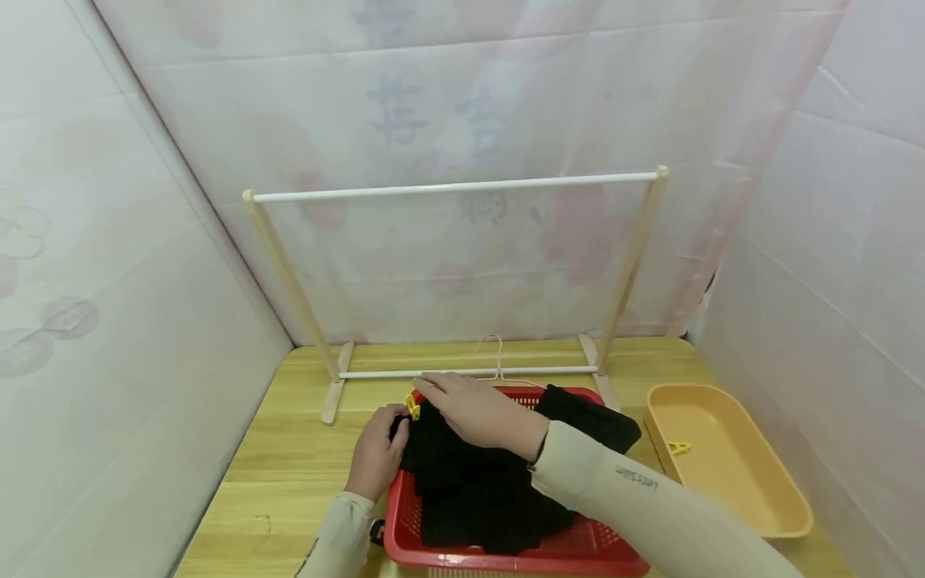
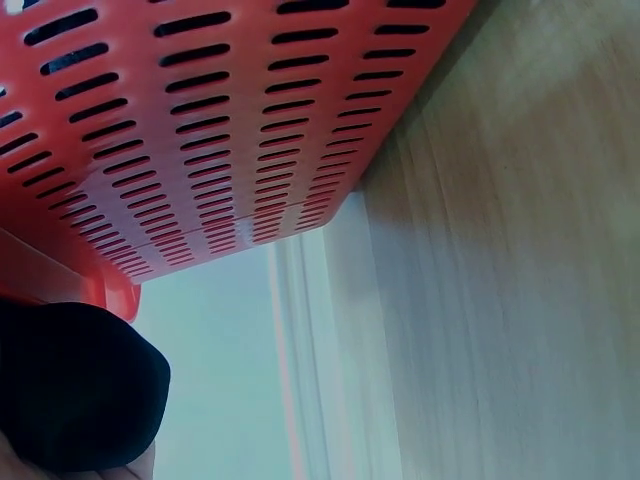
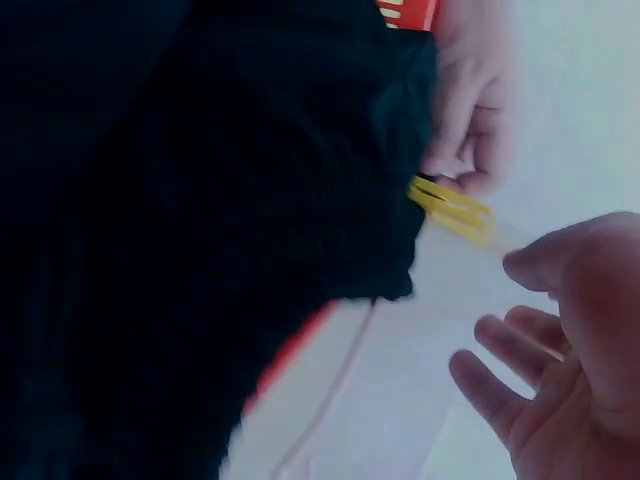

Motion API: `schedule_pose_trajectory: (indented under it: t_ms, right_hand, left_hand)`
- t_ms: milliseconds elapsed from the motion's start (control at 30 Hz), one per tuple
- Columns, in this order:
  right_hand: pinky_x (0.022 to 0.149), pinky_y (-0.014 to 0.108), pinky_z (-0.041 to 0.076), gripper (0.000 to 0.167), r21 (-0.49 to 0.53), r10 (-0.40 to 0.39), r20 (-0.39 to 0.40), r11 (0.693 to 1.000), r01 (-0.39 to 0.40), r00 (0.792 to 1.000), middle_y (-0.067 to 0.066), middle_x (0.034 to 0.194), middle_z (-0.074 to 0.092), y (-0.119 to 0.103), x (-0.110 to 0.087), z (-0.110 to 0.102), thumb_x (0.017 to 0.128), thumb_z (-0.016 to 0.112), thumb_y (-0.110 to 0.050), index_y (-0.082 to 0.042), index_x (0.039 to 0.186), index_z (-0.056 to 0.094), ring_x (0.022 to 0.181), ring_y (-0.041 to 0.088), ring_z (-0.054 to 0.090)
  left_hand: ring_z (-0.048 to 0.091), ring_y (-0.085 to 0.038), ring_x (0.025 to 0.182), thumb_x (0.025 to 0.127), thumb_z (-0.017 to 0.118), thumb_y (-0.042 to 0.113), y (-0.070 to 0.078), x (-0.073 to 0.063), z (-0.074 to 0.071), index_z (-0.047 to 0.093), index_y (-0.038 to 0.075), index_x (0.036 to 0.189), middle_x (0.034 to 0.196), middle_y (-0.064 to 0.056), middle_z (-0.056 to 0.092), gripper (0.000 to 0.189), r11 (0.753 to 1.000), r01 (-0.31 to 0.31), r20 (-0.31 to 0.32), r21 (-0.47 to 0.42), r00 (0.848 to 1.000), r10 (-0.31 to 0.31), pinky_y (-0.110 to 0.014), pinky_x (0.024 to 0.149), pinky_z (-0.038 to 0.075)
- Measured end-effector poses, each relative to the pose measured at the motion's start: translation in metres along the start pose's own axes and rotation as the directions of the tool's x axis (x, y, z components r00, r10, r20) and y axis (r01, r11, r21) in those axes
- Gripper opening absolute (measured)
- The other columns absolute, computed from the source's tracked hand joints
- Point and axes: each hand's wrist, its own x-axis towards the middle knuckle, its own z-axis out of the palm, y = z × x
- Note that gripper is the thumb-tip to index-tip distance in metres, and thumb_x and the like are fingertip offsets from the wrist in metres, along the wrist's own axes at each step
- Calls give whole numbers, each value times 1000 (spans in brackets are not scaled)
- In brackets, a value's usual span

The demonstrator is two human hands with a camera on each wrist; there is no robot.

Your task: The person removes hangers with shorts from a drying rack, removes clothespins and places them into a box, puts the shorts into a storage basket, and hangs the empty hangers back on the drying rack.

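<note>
A black garment (image 1: 491, 482) lies over a red basket (image 1: 393, 522), draped on a thin pink hanger (image 1: 499, 365) whose hook sticks out at the back. My left hand (image 1: 376, 453) grips the garment's left end beside the basket's rim. On that edge sits a yellow clothespin (image 3: 455, 212), close to the left fingertips. My right hand (image 1: 480, 409) reaches across above the cloth. In the right wrist view its fingers (image 3: 490, 390) are spread with nothing between them, the thumb near the clothespin's tail. Black cloth (image 2: 85, 385) shows at the left hand in the left wrist view.
Behind the basket stands a drying rack with wooden legs and a white top bar (image 1: 455, 189). A yellow tray (image 1: 737, 457) on the right holds another yellow clothespin (image 1: 679, 447). Fabric walls enclose the wooden table (image 1: 267, 474).
</note>
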Motion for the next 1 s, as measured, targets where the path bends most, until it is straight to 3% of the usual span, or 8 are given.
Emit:
schedule_pose_trajectory:
  t_ms: [167,300,433,700,1000]
  right_hand:
    - [111,33,45,57,1,-22,58,1000,22,998,9,153,50,-5,14,16,108,54,-18,-9,161,34,138,21,52]
    - [112,35,43,55,-39,-38,56,998,41,998,6,141,60,-8,21,14,107,58,-23,-6,157,41,131,19,57]
    - [112,37,43,49,-70,-38,60,997,42,997,6,140,61,-9,23,13,108,56,-27,-7,153,48,130,20,58]
    - [102,33,51,31,-14,-58,-31,998,57,998,2,125,69,-3,21,19,105,64,-21,-11,134,65,116,16,65]
    - [88,26,55,25,-6,-32,-75,999,31,997,0,113,70,-6,18,23,103,68,-25,-13,125,67,103,13,66]
  left_hand:
    - [66,-21,98,107,58,19,1,-1,1,66,11,121,110,-6,66,18,1000,-2,-4,1,1000,2,-46,87,54]
    - [66,-21,97,107,58,19,3,0,0,66,11,121,110,-6,66,18,1000,-14,-8,-6,1000,14,-45,86,55]
    - [66,-22,99,107,58,19,5,-1,2,67,11,120,110,-6,66,18,1000,-23,-13,-7,1000,23,-46,87,55]
    - [66,-21,96,106,59,18,5,-4,3,67,12,117,107,-5,66,15,1000,-25,-17,-1,1000,25,-46,85,55]
    - [66,-21,96,106,59,19,4,-4,3,67,13,115,106,-5,67,14,1000,-6,-20,-7,1000,6,-46,87,55]
